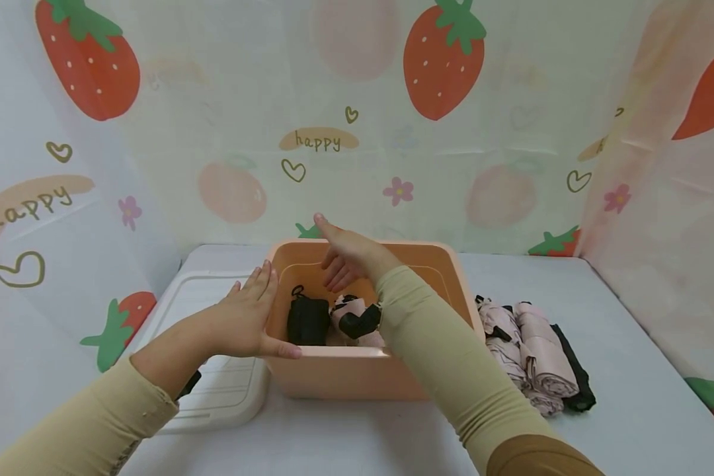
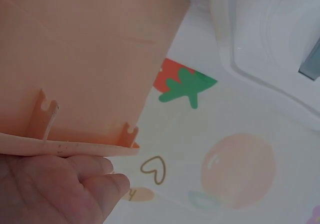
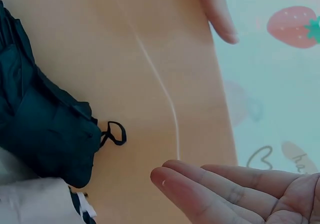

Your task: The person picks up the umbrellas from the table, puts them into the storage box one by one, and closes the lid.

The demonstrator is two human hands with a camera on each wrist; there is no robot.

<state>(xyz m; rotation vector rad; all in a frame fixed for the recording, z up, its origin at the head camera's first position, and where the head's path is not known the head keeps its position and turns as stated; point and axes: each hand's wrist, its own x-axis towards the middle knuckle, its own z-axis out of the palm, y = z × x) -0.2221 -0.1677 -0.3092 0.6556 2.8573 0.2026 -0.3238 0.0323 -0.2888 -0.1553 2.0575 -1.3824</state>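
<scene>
A peach plastic storage bin [image 1: 357,373] stands in the middle of the table. My left hand [image 1: 244,324] rests against its left rim with fingers straight, the thumb along the front edge; in the left wrist view that hand [image 2: 55,189] touches the rim. Inside the bin is a black fabric bundle [image 1: 307,322] with a cord loop, also seen in the right wrist view [image 3: 50,129]. Beside it lies a pink bundle [image 1: 351,311] with a black part, partly hidden by my right forearm. My right hand [image 1: 351,258] hovers over the bin's inside, fingers extended, holding nothing.
A white lid [image 1: 232,390] lies flat left of the bin. To the right are several rolled pink fabric bundles [image 1: 547,357] and a black one [image 1: 580,377]. A strawberry-printed sheet [image 1: 369,165] hangs behind and along the sides.
</scene>
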